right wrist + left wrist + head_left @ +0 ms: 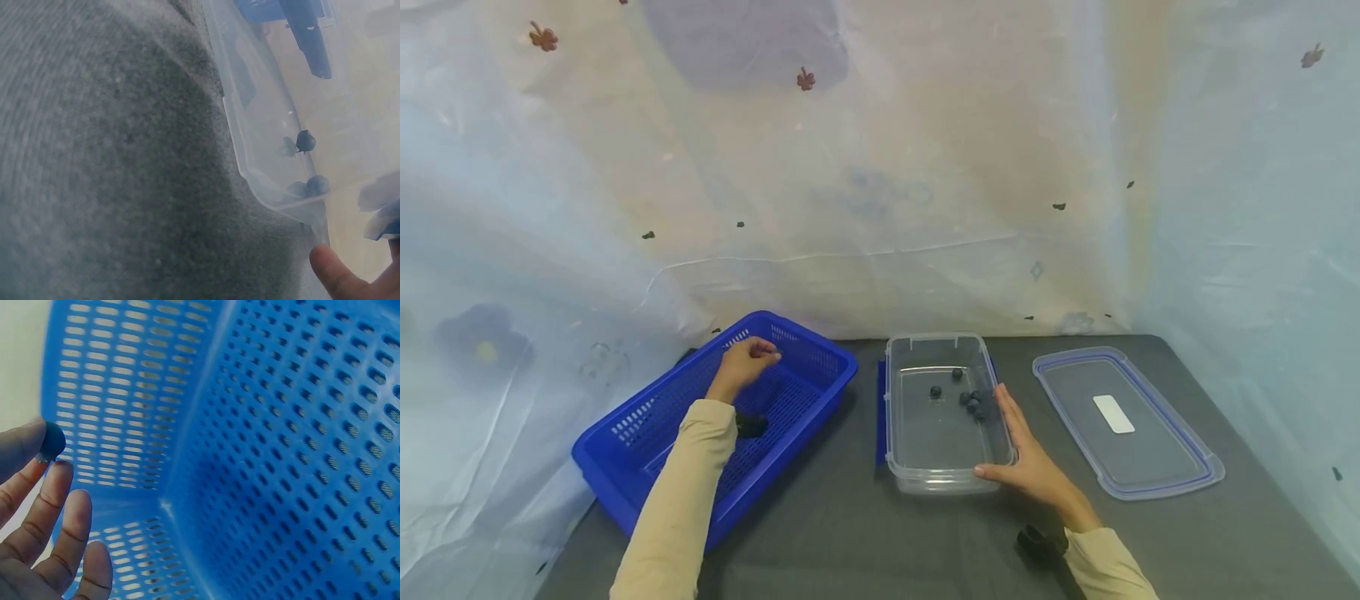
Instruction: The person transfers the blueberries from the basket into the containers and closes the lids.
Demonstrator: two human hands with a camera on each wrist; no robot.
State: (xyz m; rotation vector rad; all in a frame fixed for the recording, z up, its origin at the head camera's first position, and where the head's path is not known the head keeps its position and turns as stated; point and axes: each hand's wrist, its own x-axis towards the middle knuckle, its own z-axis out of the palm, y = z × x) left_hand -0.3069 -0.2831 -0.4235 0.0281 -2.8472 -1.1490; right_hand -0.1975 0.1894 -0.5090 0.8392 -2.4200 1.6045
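My left hand (745, 364) is over the far part of a blue perforated basket (842, 364). Between its thumb and fingertips it pinches a dark blueberry (54, 442), held up beside the slotted basket wall in the left wrist view. My right hand (1028, 462) rests against the near right corner of a clear plastic container (917, 454), fingers straight along its right side and thumb at the front rim. Several blueberries (973, 406) lie inside the container, mostly grouped toward its right side. The right wrist view shows some blueberries (305, 141) through the clear wall.
A clear lid (1138, 446) with a blue seal and a white label lies on the grey table (865, 542), right of the container. A blue side latch (881, 412) hangs out on the container's left. Behind the table hangs a patterned plastic sheet (880, 183).
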